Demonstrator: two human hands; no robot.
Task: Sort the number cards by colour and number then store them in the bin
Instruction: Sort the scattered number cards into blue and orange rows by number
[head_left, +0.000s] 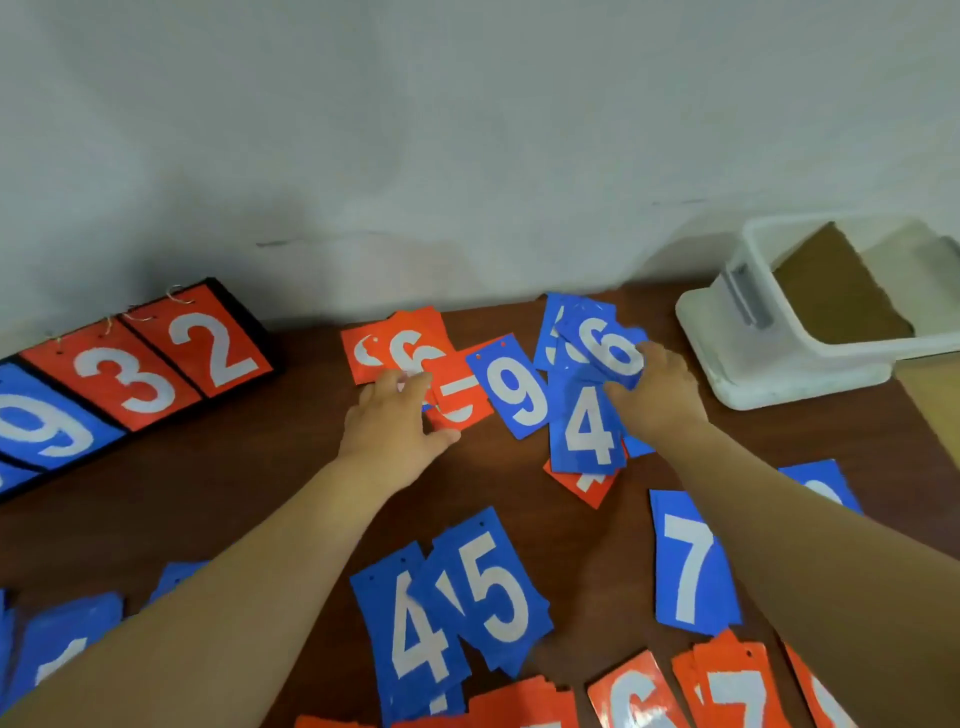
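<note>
Blue and red number cards lie scattered over a brown table (270, 483). My left hand (397, 423) lies on the red cards at the back, fingers on a red 6 card (410, 345) and thumb by a red 5 card (460, 392). My right hand (657, 392) grips a blue 6 card (605, 345) on top of a small blue pile. A blue 9 card (514, 387) and a blue 4 card (587, 428) lie between my hands. A clear plastic bin (810, 312) stands at the back right, with no cards visible inside.
A black scoreboard (124, 374) at the back left shows a blue 9, red 3 and red 2. Nearer me lie blue piles topped 4 (410, 639), 5 (491, 587) and 7 (691, 566), and red 6 (636, 699) and 7 (737, 691) cards. A wall rises behind the table.
</note>
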